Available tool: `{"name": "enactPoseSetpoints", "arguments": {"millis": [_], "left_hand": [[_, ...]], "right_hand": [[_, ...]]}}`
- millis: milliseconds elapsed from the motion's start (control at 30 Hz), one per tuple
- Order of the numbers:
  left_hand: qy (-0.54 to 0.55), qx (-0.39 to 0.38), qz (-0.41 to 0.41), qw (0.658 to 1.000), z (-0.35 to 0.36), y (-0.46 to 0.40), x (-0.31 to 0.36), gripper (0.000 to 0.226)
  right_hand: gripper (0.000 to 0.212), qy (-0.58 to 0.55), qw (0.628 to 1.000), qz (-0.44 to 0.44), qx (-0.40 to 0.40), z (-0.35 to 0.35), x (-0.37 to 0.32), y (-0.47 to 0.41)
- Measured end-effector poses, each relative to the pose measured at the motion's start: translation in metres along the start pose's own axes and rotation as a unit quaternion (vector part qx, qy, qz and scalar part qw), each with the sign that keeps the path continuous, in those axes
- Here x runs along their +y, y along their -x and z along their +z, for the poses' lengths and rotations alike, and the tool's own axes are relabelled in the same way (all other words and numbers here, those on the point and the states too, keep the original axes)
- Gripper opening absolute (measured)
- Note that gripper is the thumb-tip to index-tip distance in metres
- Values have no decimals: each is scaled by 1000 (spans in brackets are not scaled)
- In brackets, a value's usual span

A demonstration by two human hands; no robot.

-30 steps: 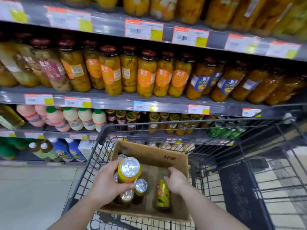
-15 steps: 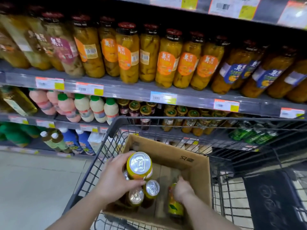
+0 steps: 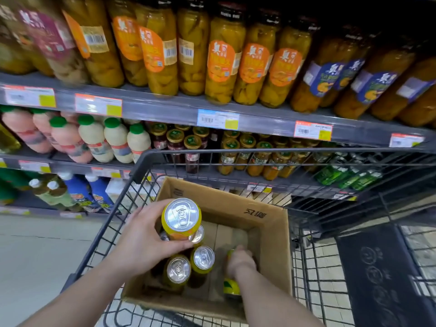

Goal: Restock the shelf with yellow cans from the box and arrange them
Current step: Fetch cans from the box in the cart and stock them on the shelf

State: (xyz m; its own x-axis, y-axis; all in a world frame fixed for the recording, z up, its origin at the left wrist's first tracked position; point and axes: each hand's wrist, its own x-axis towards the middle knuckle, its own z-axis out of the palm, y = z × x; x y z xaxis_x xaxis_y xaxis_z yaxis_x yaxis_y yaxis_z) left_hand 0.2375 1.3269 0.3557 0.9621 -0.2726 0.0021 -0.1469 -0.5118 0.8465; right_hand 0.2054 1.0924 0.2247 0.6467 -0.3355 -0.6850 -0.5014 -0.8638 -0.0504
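Your left hand point(image 3: 144, 241) is wrapped round an upright yellow aluminium can with a silver pull-tab lid point(image 3: 181, 218), held above the open brown cardboard box point(image 3: 271, 232) so it clears the cans beneath. Your right hand point(image 3: 240, 261) is deep in the box, curled over a second yellow can lying on its side point(image 3: 231, 285), apparently clamped on it. Two more upright yellow cans point(image 3: 190, 264) stand between your hands. The box rides in the black wire shopping trolley point(image 3: 146, 161), handy to the shelf.
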Motion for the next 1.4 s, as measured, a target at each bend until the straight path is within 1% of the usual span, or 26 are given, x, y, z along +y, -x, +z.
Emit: {"name": "enactPoseSetpoints", "arguments": {"millis": [33, 67, 100, 133, 200, 267, 400, 467, 567, 633, 700, 800, 900, 1000, 1167, 1300, 1400], "left_hand": [[1, 0, 0, 1000, 0, 1, 1, 86], [3, 1, -1, 1000, 1, 2, 1, 85], [5, 2, -3, 1000, 1, 3, 2, 85], [8, 1, -5, 1000, 0, 5, 5, 85], [19, -5, -16, 1000, 0, 6, 8, 85], [29, -11, -33, 999, -2, 8, 15, 86], [34, -17, -71, 997, -11, 17, 36, 85], [37, -20, -88, 995, -17, 21, 51, 82], [32, -28, -99, 994, -28, 26, 72, 87], [44, -25, -104, 993, -35, 29, 87, 86], [50, -17, -108, 993, -43, 31, 108, 79], [44, -5, -91, 995, -56, 32, 141, 64], [46, 6, -78, 996, -70, 32, 171, 67], [41, 28, -69, 996, -83, 33, 191, 67], [68, 75, -73, 992, -108, 39, 206, 67], [75, 97, -78, 989, -128, 48, 206, 70], [85, 117, -80, 986, -150, 54, 199, 67]], "right_hand": [[46, -29, 999, -8, 12, 3, 1, -2], [53, -95, 995, 1, 30, 2, 2, -2], [62, -125, 991, 18, 37, 0, 2, 1], [65, -137, 989, 28, 42, -3, 3, 7], [62, -173, 983, 37, 45, -9, -2, 20], [68, -198, 979, 36, 42, -19, -5, 34], [70, -213, 974, -39, 72, -47, -5, 69], [69, -237, 964, -72, 96, -67, -3, 89], [65, -277, 945, -119, 125, -101, 2, 119], [60, -298, 933, -143, 140, -124, 5, 137], [57, -299, 928, -160, 157, -147, 6, 154], [55, -287, 922, -185, 183, -176, 7, 176], [66, -269, 922, -199, 193, -203, 4, 198], [73, -279, 912, -228, 198, -228, 0, 218], [72, -269, 895, -286, 211, -262, -20, 249], [73, -288, 879, -322, 203, -274, -46, 271], [76, -292, 870, -341, 204, -279, -73, 284]]}}
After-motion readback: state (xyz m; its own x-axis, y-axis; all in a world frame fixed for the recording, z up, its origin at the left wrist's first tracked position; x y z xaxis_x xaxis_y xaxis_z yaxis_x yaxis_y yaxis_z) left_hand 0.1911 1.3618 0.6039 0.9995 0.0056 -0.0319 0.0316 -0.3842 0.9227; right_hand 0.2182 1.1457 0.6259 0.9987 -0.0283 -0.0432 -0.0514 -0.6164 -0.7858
